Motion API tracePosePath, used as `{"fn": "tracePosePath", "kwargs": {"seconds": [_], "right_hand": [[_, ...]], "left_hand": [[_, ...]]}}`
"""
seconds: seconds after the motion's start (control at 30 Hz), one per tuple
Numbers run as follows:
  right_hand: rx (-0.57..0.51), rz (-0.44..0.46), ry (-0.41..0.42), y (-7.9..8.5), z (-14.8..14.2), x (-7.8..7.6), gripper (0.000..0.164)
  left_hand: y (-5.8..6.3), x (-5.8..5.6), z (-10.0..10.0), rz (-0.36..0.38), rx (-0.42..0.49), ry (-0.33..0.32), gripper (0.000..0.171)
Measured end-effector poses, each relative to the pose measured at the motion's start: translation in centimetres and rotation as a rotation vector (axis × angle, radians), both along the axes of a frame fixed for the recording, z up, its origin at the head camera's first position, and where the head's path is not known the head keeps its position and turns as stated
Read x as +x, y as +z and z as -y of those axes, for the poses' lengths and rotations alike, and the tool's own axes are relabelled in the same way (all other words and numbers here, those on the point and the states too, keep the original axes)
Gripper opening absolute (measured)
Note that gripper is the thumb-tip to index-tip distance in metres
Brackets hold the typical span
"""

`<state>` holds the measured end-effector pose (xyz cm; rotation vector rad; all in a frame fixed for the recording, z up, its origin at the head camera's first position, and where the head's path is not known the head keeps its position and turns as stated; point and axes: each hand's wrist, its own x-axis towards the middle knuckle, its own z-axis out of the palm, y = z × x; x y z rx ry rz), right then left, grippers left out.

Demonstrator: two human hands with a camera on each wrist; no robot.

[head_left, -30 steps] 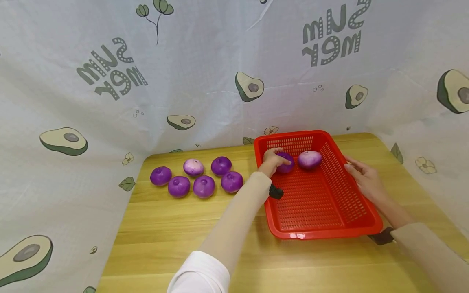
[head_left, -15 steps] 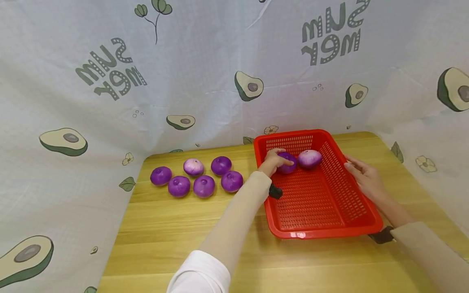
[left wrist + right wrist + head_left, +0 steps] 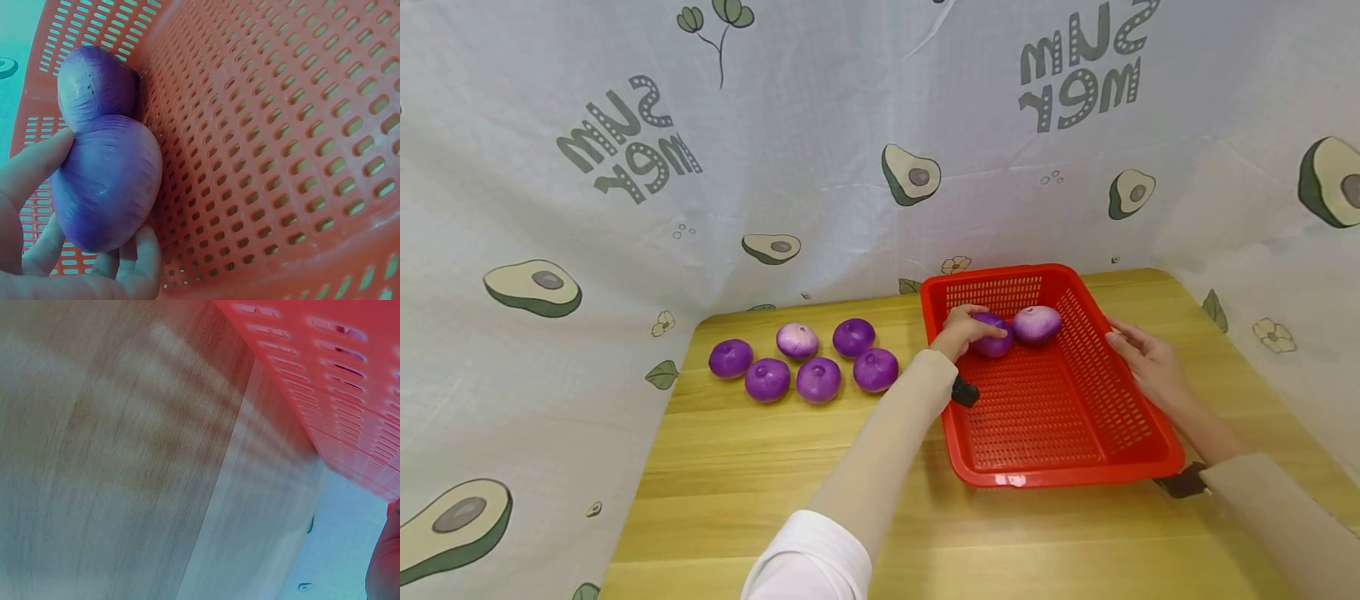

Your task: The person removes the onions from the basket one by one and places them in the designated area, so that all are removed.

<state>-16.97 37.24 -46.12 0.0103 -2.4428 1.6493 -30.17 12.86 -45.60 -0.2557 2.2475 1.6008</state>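
My left hand (image 3: 962, 332) grips a purple onion (image 3: 995, 337) inside the red plastic basket (image 3: 1067, 477). In the left wrist view the thumb lies on one side of this onion (image 3: 109, 187) and the fingers curl under the other. Right against it sits a second, paler onion (image 3: 94, 84), near the basket's far wall. My right hand (image 3: 1153, 371) holds the basket's right rim, thumb over the edge. Only a bit of the right hand (image 3: 384, 565) shows in the right wrist view, beside the slotted outer wall (image 3: 337, 381).
Several purple onions stand grouped on the wooden table (image 3: 760, 492) left of the basket, among them a whitish-purple onion (image 3: 797, 341) and a darker onion (image 3: 876, 370) closest to the basket. A white patterned cloth (image 3: 820, 150) hangs behind and along the sides.
The onion in my left hand has shifted a little to the right, up against the paler onion. My right hand stays at the basket rim.
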Motion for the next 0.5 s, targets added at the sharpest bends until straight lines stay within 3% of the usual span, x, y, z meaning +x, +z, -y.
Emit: {"fn": "tracePosePath", "kwargs": {"seconds": [0.23, 0.5], "right_hand": [[-0.025, 0.019, -0.001, 0.0, 0.0, 0.0, 0.054], [-0.046, 0.005, 0.000, 0.0, 0.0, 0.0, 0.051]], "left_hand": [[0.2, -0.2, -0.1, 0.036, 0.035, 0.029, 0.049], [2.3, 0.2, 0.5, 0.032, 0.138, 0.016, 0.046]]}}
